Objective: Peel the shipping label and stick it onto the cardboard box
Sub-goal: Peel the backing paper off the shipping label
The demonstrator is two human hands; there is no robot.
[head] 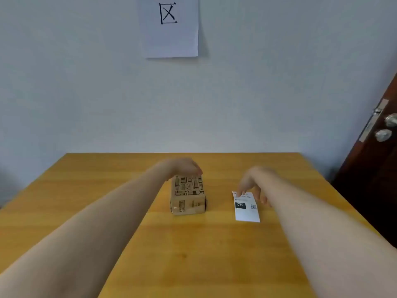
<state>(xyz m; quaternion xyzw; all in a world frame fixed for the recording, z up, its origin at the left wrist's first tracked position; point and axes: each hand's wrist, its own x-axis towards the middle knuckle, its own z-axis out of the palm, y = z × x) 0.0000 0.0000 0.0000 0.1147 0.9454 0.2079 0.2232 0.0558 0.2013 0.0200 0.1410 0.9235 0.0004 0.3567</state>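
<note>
Two hands are on the wooden table [107,190], both reaching forward. Left hand [184,167] rests on the far end of the cardboard box [188,195]; its fingers drape over the back edge, mostly hidden and blurred, so I cannot tell whether they grip or merely rest. Box is printed with dark line drawings and sits at table centre, long axis running away from the viewer.

Right hand [252,184] is over the far end of the shipping label [246,206]. Fingers [242,190] point down, loosely spread, tips touching the label's top edge; no pinch is formed and nothing is held. Label lies flat, printed side up, just right of the box but clear of it, with a black "070" block and a QR code visible. Backing appears unpeeled.

Step in hand, by judgement: securing the label to start the peel.

Risks from here:
- Label slides on the smooth tabletop if a fingertip pushes rather than pins it.
- Corner creases or tears if the nail digs under both layers.
- Adhesive folds onto itself once freed, as the sheet is thin and floppy.
- Box shifts during sticking if the left hand only rests on it.

Background: white wall, paper sign [170,26], door [373,158] at right.
</note>
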